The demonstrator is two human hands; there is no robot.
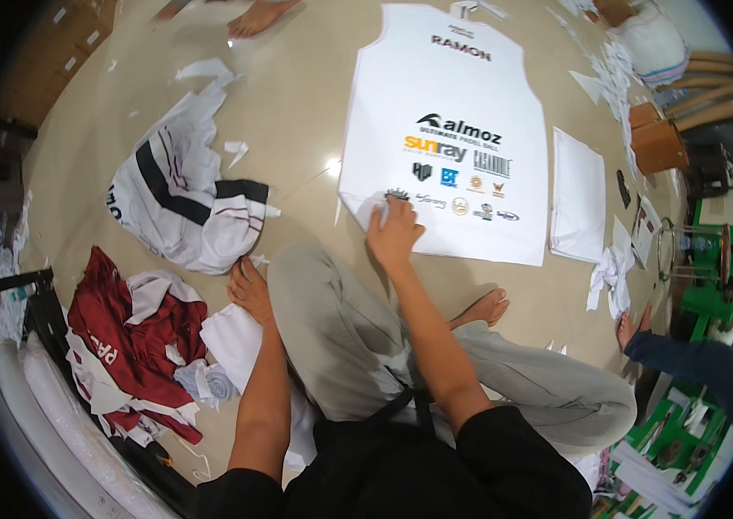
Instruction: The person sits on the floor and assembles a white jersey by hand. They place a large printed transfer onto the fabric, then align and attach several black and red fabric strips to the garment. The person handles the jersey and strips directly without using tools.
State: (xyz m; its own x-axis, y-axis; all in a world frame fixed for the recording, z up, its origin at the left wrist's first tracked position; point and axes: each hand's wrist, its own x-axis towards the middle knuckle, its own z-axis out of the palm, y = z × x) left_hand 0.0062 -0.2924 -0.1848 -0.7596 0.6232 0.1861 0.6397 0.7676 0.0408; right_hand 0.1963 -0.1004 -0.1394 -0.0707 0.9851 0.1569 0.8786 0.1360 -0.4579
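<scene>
White printed shirt piece (pixel 462 91) lay flat on the floor (pixel 297 147), w/ R hand (pixel 395 229) resting on its near-L corner, thumb apart from fingers; couldn't tell if it pinched any cloth. L hand (pixel 250 291) was down L of the shirt piece, by the near edge of a striped white top (pixel 159 186), grip unclear. Folded white cloth (pixel 578 195) sat just R of shirt piece, maroon garment (pixel 100 307) well off its near-L corner.

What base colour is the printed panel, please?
The printed panel is white, best seen in head view.
</scene>
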